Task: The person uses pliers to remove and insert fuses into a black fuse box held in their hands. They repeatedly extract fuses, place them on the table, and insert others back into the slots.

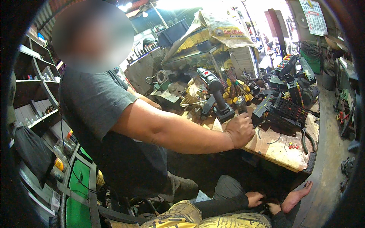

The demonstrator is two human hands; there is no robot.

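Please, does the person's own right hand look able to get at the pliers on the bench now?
Probably yes, if it is raised: the right hand is low near a bare foot, below the bench top, but the pliers lie uncovered near its edge.

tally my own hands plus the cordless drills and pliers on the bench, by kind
Own left hand and right hand: 2
Cordless drill: 1
Pliers: 1
Total: 4

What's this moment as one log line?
left hand: near right hand | both grips: unclear | co-worker's hand: beside black slotted plastic box | tan wooden workbench: black-handled pliers
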